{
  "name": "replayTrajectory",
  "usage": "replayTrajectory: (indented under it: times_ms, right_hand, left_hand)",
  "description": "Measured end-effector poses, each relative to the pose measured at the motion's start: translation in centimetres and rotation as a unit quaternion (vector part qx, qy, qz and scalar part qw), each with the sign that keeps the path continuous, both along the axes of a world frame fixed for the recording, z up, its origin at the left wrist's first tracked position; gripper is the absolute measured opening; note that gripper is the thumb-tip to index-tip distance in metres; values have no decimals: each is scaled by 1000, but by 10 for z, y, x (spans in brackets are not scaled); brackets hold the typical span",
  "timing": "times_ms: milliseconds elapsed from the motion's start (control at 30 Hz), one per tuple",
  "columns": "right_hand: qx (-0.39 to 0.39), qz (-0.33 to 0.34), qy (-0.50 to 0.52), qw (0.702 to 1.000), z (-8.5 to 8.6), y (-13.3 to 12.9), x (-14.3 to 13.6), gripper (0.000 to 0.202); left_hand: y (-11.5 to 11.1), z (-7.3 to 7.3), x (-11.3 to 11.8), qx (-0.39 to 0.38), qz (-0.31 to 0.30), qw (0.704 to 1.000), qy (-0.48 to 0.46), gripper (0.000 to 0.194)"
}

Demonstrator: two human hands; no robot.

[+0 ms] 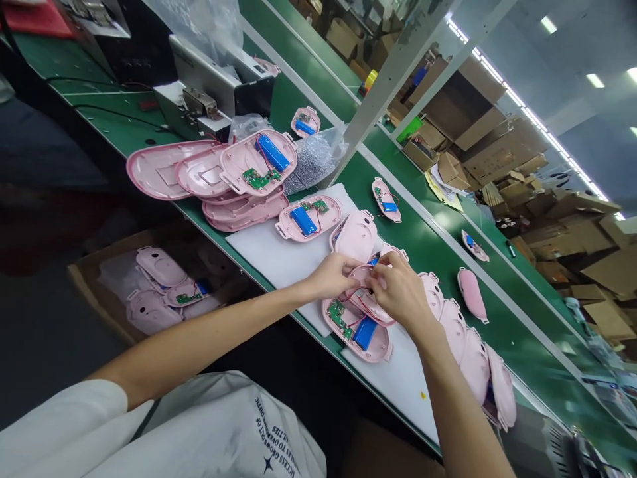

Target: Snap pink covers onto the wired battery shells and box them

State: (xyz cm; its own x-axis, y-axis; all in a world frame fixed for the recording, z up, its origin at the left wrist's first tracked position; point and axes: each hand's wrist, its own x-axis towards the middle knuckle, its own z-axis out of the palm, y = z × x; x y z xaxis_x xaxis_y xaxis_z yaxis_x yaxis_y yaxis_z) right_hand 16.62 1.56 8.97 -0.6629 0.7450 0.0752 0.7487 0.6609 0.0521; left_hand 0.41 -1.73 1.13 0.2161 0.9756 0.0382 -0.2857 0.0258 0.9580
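My left hand point(332, 275) and my right hand point(401, 290) meet over a white foam mat point(279, 255) on the green bench. Both pinch a pink plastic cover point(365, 299) held tilted above an open pink shell point(359, 332) that carries a green circuit board, a blue battery and red wires. Another pink cover point(355, 235) lies just behind my fingers. A second open shell with a blue battery point(308, 218) rests further back on the mat.
A pile of pink shells point(233, 176) sits at the back left by a grey machine point(219, 86). A row of closed pink covers point(472, 352) runs along the right. Loose units lie on the green conveyor point(438, 245). A cardboard box of shells point(159, 289) stands below the bench.
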Motion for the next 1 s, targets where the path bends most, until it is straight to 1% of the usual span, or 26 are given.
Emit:
replayTrajectory:
  times_ms: [67, 133, 300, 467, 600, 667, 733, 800, 867, 900, 1000]
  right_hand:
    - [-46, 23, 7, 999, 5, 1, 4, 19]
    - [-63, 33, 10, 997, 6, 2, 8, 21]
    - [-30, 28, 1, 999, -3, 0, 14, 22]
    - [11, 12, -24, 1000, -10, -4, 8, 20]
    - [38, 3, -17, 999, -10, -2, 3, 18]
    - [38, -31, 8, 999, -7, 4, 6, 21]
    - [15, -82, 36, 996, -1, 12, 12, 29]
    - [-46, -115, 60, 990, 3, 21, 20, 32]
    - [-106, -112, 85, 984, 3, 23, 25, 28]
    - [-122, -106, 103, 982, 2, 21, 26, 25]
    - [-113, -87, 169, 975, -4, 7, 22, 19]
  left_hand:
    - [0, 0, 1, -14, 2, 1000, -14, 31]
    - [0, 1, 2, -23, 13, 1000, -16, 37]
    - [3, 3, 6, -53, 15, 998, -16, 43]
    - [6, -3, 8, -44, 15, 999, -10, 37]
    - [4, -3, 7, -39, 2, 999, 0, 33]
    - [2, -1, 7, -35, 1, 999, 9, 32]
    - [0, 1, 5, -36, 10, 999, 24, 35]
    - [1, 2, 3, -44, 25, 998, 44, 42]
    - [2, 4, 1, -36, 28, 996, 73, 44]
    - [3, 6, 0, -17, 20, 995, 91, 43]
    - [3, 16, -2, 81, -20, 986, 141, 38]
